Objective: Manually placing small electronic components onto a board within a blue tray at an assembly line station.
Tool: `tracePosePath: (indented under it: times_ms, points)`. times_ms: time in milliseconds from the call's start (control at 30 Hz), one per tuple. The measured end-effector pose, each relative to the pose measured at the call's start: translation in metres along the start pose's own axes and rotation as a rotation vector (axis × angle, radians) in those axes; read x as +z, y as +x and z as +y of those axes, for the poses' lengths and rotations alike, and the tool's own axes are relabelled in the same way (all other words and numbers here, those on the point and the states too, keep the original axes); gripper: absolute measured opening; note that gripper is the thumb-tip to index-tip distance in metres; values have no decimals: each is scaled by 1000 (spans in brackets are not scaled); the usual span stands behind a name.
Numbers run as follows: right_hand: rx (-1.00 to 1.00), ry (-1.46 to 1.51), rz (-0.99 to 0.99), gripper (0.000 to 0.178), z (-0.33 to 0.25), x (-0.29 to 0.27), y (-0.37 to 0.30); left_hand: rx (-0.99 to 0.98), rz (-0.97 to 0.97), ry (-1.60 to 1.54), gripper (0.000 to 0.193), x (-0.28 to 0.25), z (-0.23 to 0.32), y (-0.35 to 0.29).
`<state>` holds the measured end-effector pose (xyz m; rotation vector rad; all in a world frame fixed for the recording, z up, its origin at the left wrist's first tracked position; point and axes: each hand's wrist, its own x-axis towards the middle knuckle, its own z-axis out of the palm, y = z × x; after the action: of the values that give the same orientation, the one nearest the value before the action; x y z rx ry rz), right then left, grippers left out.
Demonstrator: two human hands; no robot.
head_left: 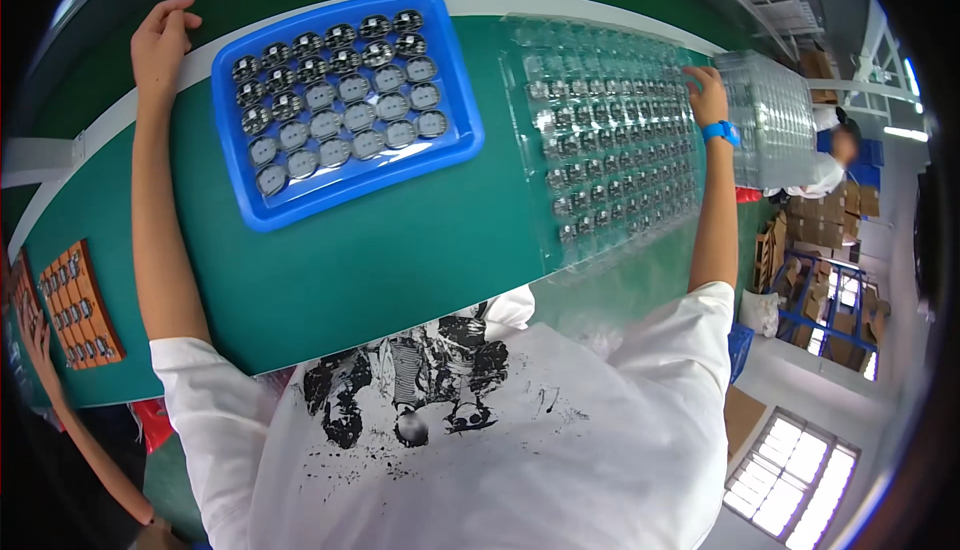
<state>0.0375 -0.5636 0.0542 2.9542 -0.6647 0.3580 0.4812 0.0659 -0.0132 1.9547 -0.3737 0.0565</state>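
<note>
My left hand [162, 42] is at the table's far edge, left of a blue tray [350, 195]. Its fingers are loosely bent and slightly apart, and nothing shows between them. In the blue tray lie rows of small round parts [325, 125], some dark and shiny on top, some plain grey. My right hand [708, 95], above a blue wristband [722, 133], has its fingers bent over the right edge of a clear plastic blister tray [535, 190]. Rows of small dark metallic parts [610, 140] fill most of its pockets; the far rows look bare.
A tall stack of clear plastic trays [775, 100] stands right of my right hand. On the green tabletop [400, 250], at the left end, sits an orange-brown board [82, 305] with small parts, beside another person's hand [38, 335]. Another person [828, 170] is at the far right, near cardboard boxes [820, 220].
</note>
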Motion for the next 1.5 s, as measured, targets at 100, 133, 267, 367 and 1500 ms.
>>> tracePosePath:
  times_ms: [100, 133, 267, 367, 1500]
  points:
    - [22, -37, -11, 19, 0, 5, 1, 6, -19, -20, 27, 2, 4, -3]
    - [24, -41, -16, 15, -1, 3, 2, 3, -18, -22, 27, 1, 1, -2]
    - [-25, -67, 121, 11, -6, -6, -2, 10, -18, -3, 27, 3, -3, 2]
    - [-66, 6, 213, 11, -37, -9, 8, 17, -3, 6, 27, -9, -6, -1]
    - [-358, 350, 145, 15, -212, -53, 40, 143, 154, -39, 18, -26, -3, -11]
